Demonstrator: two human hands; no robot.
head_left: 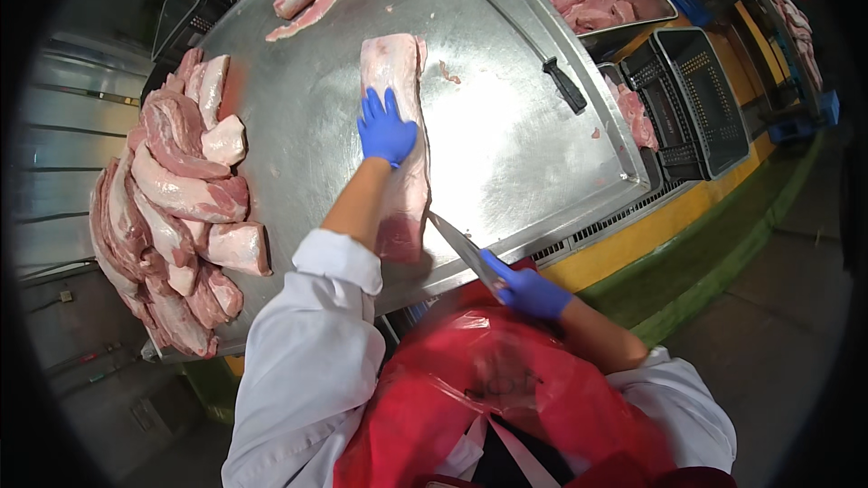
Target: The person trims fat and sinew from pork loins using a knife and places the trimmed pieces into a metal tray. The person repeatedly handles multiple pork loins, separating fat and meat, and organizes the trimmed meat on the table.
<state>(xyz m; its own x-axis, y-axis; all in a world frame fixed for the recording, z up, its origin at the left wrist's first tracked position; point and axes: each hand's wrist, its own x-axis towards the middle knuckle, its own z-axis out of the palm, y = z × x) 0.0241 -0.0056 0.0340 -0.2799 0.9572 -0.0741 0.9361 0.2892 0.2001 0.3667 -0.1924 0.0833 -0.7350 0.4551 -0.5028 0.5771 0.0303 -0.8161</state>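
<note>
From the head view, the left hand [387, 129], in a blue glove, lay flat with fingers spread on a long slab of pork [398, 140] that stretched away from and back toward the person on the steel table [506, 154]. The right hand [529, 289], also blue-gloved, was closed around the handle of a knife [461, 248], its blade pointing toward the slab's near end, just beside the meat. Left of the left hand sat a pile of pork cuts [176, 208]. Beyond the right hand, well apart, lay a sharpening steel [542, 59] and black crates [696, 95].
</note>
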